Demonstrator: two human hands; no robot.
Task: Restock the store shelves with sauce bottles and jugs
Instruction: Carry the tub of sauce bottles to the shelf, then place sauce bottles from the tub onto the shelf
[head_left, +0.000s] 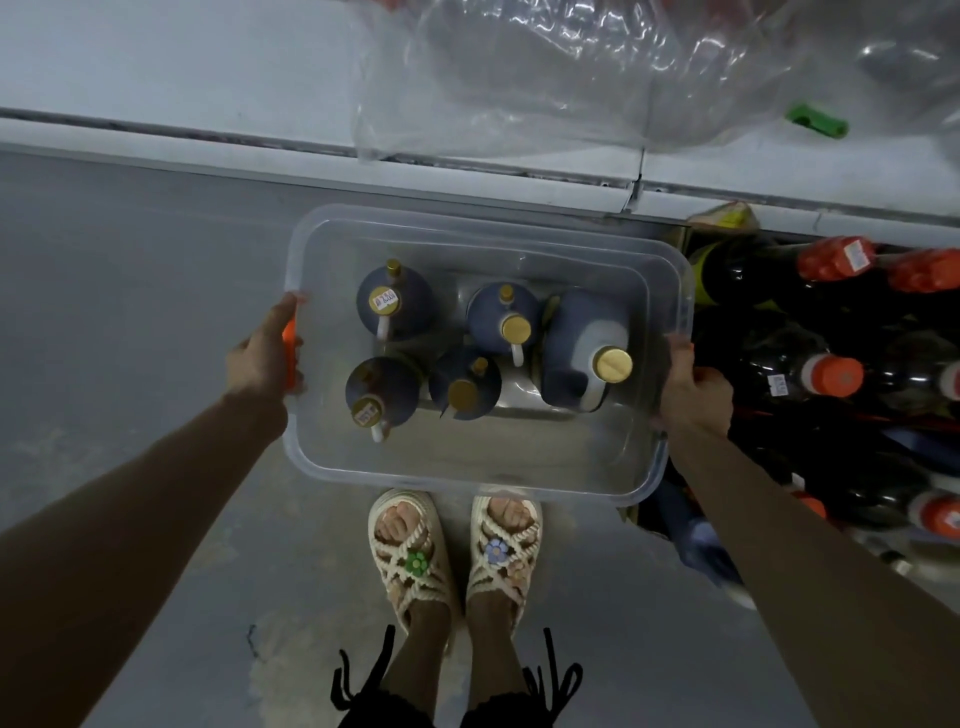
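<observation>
1. The left hand (265, 358) held the short left end of a clear plastic bin (467, 480). Its grip was curled round the rim at an orange handle (289, 358), with the thumb lying on top.
2. The right hand (693, 389) took the opposite end, its grip wrapped over the rim and the fingertips hidden beneath. One hand at each end probably kept the load level.
3. Five dark jugs with gold caps stood upright inside. Four small jugs (395, 306) clustered left and centre, and one large jug (587, 353) stood at the right. Standing them upright likely guarded against leaks.
4. The bin appeared to be carried clear of the floor (130, 312), over the person's sandals (410, 551) and close to the white shelf edge (208, 150). That suggests the stock was being brought to the shelf, with no jug yet unloaded.
5. Dark bottles with orange caps (831, 374) lay packed just right of the bin. Crumpled plastic wrap (519, 78) lay on the shelf above.
6. The large jug probably made the right end heavier, which would call for a firmer hold there.
</observation>
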